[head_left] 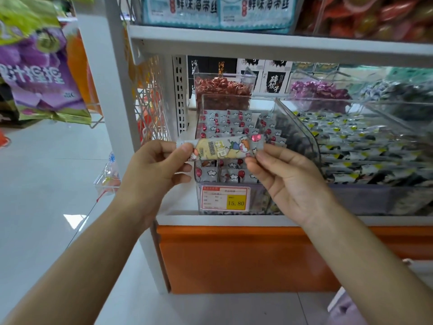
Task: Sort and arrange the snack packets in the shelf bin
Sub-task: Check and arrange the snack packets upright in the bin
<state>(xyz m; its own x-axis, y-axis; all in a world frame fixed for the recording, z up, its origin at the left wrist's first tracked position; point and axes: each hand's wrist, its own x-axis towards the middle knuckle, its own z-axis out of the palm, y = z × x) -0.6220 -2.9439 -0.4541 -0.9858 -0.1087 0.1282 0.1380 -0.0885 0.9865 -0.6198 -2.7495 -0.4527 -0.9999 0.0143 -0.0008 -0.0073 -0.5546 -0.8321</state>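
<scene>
A long snack packet with a cartoon print is held level in front of a clear shelf bin. My left hand pinches its left end between thumb and fingers. My right hand pinches its right end with the fingertips. The bin holds several small white packets with red spots, lying in rough rows. A yellow and red price tag is on the bin's front.
A larger clear bin of dark and yellow packets stands to the right. Bins of red and purple sweets sit behind. The white shelf board hangs above. An orange base panel is below, and hanging bags at left.
</scene>
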